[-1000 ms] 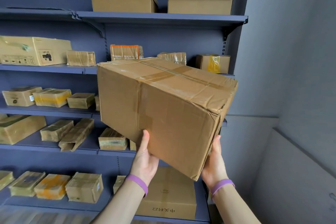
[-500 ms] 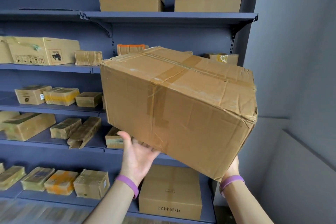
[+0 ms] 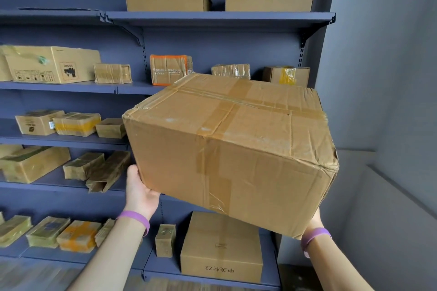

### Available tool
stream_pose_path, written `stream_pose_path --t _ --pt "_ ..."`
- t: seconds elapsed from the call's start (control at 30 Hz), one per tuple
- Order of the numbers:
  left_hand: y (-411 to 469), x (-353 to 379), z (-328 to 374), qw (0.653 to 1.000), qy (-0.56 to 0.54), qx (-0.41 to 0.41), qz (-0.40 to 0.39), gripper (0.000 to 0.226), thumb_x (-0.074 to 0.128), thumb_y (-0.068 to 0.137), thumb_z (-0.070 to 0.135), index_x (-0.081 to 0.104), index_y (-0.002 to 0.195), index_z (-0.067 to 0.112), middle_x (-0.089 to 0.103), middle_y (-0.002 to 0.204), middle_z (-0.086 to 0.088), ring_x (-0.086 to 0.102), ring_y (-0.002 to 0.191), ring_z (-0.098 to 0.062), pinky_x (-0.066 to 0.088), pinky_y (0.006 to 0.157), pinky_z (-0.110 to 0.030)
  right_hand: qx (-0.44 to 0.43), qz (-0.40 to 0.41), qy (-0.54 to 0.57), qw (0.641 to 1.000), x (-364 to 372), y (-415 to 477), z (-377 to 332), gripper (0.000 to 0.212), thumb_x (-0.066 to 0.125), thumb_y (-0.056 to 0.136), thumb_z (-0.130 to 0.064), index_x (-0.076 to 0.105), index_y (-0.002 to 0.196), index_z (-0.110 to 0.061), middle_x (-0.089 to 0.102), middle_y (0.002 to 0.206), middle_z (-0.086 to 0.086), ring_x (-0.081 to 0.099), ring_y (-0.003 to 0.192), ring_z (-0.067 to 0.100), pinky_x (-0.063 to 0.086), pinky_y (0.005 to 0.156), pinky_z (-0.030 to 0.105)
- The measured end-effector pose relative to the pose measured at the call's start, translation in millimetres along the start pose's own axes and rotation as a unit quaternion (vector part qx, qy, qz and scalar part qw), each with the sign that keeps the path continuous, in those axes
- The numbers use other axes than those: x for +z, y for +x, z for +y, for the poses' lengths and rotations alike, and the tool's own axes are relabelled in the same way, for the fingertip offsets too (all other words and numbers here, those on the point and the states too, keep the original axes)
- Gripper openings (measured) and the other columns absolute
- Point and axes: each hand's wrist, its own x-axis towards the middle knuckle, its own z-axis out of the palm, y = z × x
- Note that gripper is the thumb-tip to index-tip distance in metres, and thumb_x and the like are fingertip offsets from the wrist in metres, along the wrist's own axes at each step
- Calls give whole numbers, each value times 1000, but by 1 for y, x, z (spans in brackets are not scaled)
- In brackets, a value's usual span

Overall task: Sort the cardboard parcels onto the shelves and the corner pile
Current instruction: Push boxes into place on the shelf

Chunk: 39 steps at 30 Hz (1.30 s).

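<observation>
since a second ago the big box [image 3: 231, 149] has swung round and drifted right – its taped top now tips toward the camera and its long side faces near, where before a corner pointed down between the wrists. the left hand [image 3: 139, 190] has slid out to the box's lower left corner, palm pressed against the side with fingers tucked under; the right hand [image 3: 313, 218] is mostly hidden beneath the lower right corner, only the heel and a purple wristband [image 3: 315, 235] showing, so both hands are spread wide and bearing the box between them.

the box hangs in the air in front of the right bay of the blue shelves [image 3: 212, 19], clear of every board, tilted down to the right. it looks too tall for the gaps between the middle shelves, which hold small parcels – so the step in hand seems to be carrying it toward a place, likely further right where the grey wall corner [image 3: 378, 172] lies.

next the move calls for levelling the box, keeping both palms under it, and turning right before lowering it.
</observation>
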Motion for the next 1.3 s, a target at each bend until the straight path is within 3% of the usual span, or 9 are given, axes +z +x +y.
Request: stream_pose_path --t 0.13,0.37,0.47,0.57,0.63,0.83,1.0,1.07,1.3 --pt "1 1 1 999 -39 21 9 27 37 98 29 58 81 25 64 91 -1 56 100 -23 45 98 -38 -6 -5 -35 999 9 4 -20 32 38 106 -28 50 78 -18 48 73 3 45 66 18 39 63 31" --pt "4 1 0 998 -52 28 18 27 37 98 28 59 81 26 66 89 1 59 92 -19 48 91 -36 -122 2 -211 970 16 23 -53 30 40 99 -6 44 70 -15 43 65 3 38 60 15 36 57 28" --pt "10 -3 1 998 -53 36 14 28 37 99 28 60 83 26 66 93 1 60 93 -18 47 94 -36 -103 -76 -168 977 19 19 -73 33 40 105 -35 58 81 -20 65 67 -2 56 64 18 47 58 26" --pt "13 -7 0 998 -45 36 15 29 37 99 27 59 79 26 66 88 1 59 92 -18 44 98 -35 -53 -196 -61 977 18 14 -88 66 27 92 -73 65 122 -28 73 114 1 70 106 20 47 97 40" --pt "13 -8 -1 999 -41 33 3 31 37 99 26 59 78 25 65 85 1 58 88 -18 45 92 -33 -37 -205 -51 977 19 12 -93 67 32 91 -74 63 127 -26 71 120 6 69 108 22 47 102 43" --pt "14 -10 -2 999 21 34 -18 32 33 102 24 56 80 23 62 81 1 55 83 -15 44 80 -29 -25 -200 -73 977 20 7 -103 54 46 94 -60 62 127 -20 74 111 7 73 93 22 59 76 33" --pt "27 -18 6 979 200 43 23 29 36 105 41 62 106 29 66 113 -4 58 107 -23 45 100 -40 -26 -165 -101 981 7 11 -100 38 55 94 -46 67 113 -16 77 89 5 73 71 17 52 70 34" --pt "28 -15 14 980 196 20 -14 45 35 102 56 59 126 27 65 124 -7 56 115 -27 42 104 -43 -44 -153 -122 980 6 9 -99 33 54 95 -43 67 107 -15 76 81 3 73 65 15 51 65 31" --pt "27 -9 57 941 299 -89 -133 113 40 59 100 52 141 23 66 127 -13 60 119 -32 44 104 -53 -54 -154 -129 978 -2 12 -88 40 56 92 -46 68 114 -15 76 99 10 72 79 23 50 73 36"
